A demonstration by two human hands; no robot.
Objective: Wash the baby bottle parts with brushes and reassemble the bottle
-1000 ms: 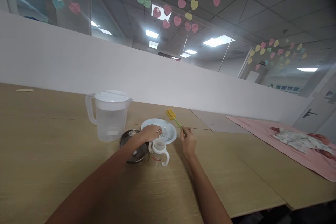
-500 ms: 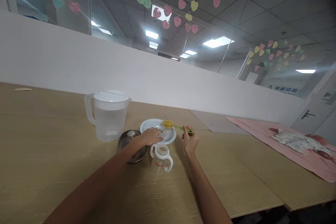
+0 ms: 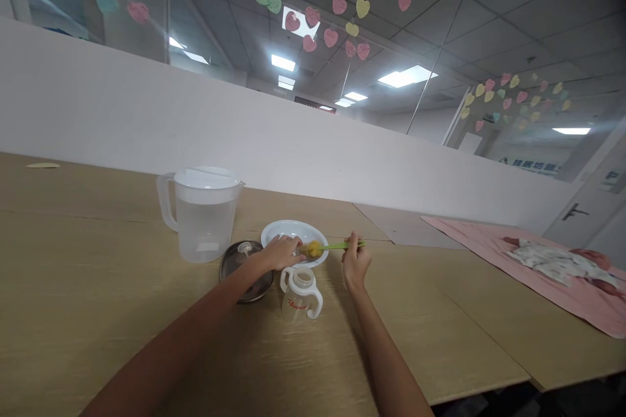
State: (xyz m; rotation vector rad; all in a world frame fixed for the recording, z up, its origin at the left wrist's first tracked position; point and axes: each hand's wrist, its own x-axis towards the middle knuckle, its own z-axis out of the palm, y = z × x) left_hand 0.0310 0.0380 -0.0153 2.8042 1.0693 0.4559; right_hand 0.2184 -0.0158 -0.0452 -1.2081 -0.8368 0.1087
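My right hand (image 3: 356,262) is closed on the green handle of a brush (image 3: 315,248) with a yellow sponge head. That head is at my left hand's fingertips, over the white bowl (image 3: 278,228). My left hand (image 3: 282,252) reaches over the bowl's near left side, its fingers round a small clear item that is mostly hidden. Just in front of the bowl stands a clear cup (image 3: 296,300) with two white handles and an open top. Under my left wrist lies a round metal dish (image 3: 247,273) with a small clear part (image 3: 244,248) in it.
A lidded clear pitcher (image 3: 205,221) of water stands left of the dish. At the right, a doll (image 3: 552,264) lies on a pink cloth (image 3: 493,247). A flat pale piece (image 3: 43,165) lies at the far left, near the white wall (image 3: 147,117).
The brush head has moved down and slightly left, to my left fingertips. My right hand has shifted a little to the right, and the handle is now nearly level.
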